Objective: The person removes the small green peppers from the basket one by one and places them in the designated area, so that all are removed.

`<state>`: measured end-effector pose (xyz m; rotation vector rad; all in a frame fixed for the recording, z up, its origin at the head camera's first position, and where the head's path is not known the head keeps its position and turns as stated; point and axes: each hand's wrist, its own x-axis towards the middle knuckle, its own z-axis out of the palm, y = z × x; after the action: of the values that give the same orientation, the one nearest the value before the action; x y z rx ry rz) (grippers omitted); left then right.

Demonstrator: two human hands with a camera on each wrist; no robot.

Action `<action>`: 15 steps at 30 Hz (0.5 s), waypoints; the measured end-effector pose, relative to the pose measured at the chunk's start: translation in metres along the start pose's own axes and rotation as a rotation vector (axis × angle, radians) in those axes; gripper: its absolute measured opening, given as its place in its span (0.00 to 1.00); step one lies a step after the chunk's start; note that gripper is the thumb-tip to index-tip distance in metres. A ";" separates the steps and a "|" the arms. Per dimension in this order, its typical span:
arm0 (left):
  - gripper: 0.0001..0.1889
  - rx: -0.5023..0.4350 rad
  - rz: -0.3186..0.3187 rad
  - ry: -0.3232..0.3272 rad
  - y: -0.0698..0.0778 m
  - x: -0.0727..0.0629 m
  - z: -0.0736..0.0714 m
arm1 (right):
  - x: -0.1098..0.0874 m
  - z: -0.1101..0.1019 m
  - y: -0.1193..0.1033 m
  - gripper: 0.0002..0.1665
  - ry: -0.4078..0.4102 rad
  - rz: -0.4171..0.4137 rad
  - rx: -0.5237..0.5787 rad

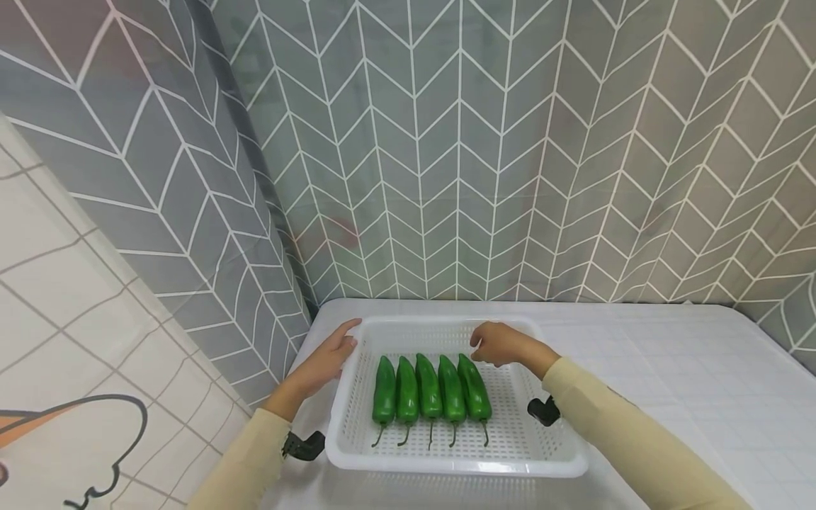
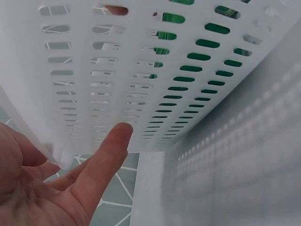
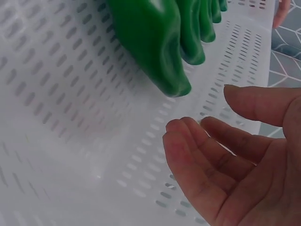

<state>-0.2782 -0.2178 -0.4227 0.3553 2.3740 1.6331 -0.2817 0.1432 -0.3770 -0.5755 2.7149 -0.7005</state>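
Five peppers (image 1: 429, 389) lie in the basket (image 1: 455, 466) by the left edge of the tabletop (image 1: 644, 368), left grip (image 1: 324, 365) relaxed at its rim, right grip (image 1: 502, 345) empty, half-wide, hovering where a careless brush could skew the row!

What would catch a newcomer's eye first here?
Probably the five glossy green peppers, lined up side by side in the white basket, stems toward the person. Next, the right hand, above the basket near the rightmost pepper's tip, and the grey cloth with white zigzag lines behind the table.
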 end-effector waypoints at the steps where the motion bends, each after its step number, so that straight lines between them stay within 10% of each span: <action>1: 0.27 -0.005 0.001 0.001 0.000 0.000 0.000 | 0.000 0.000 0.000 0.18 -0.002 0.001 -0.015; 15: 0.26 -0.055 -0.010 -0.014 -0.002 0.000 -0.001 | 0.006 0.013 0.001 0.18 -0.082 0.119 0.094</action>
<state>-0.2783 -0.2194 -0.4239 0.3436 2.3119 1.6817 -0.2825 0.1362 -0.3893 -0.4076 2.6003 -0.7515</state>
